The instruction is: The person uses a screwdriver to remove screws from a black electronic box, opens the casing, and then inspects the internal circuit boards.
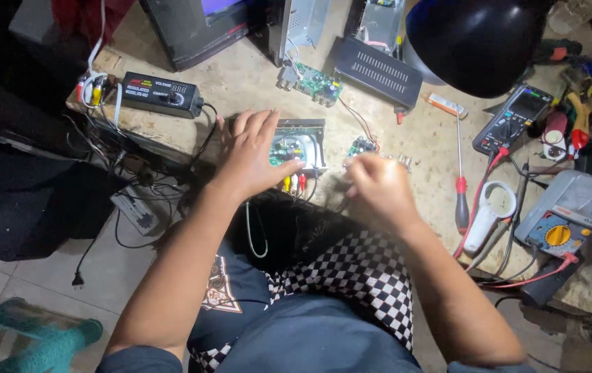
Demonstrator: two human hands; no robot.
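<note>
A small open electronics unit (301,141), its metal case holding a green circuit board, is pinned flat to the workbench (254,76) by the left hand (251,155). The palm is spread over the unit's left part with the fingers splayed and nothing enclosed, so it is a pressing hold rather than a grasp, judged to keep the case from sliding while its front edge is worked on. The unit lies at the near edge of the bench, just in front of the person's lap, half hidden beneath that palm.

Its long axis is seen to run across the view, left to right. The connector face points toward the person, where red, yellow and white plugs (294,182) hang from it just below the left thumb.

The right hand (379,190) is curled shut just to the right of the unit (motion blur hides what, if anything, is pinched inside it, so its contents cannot be told). A small green board (361,146) lies just beyond its knuckles, joined by thin wires to a larger board (313,83) farther back.

Tools are kept on the right-hand side of the grip: a red-handled screwdriver (460,183) with its shaft pointing away, and beyond it a multimeter (517,117). A black adjustable power supply (161,93) sits beyond the left wrist.
</note>
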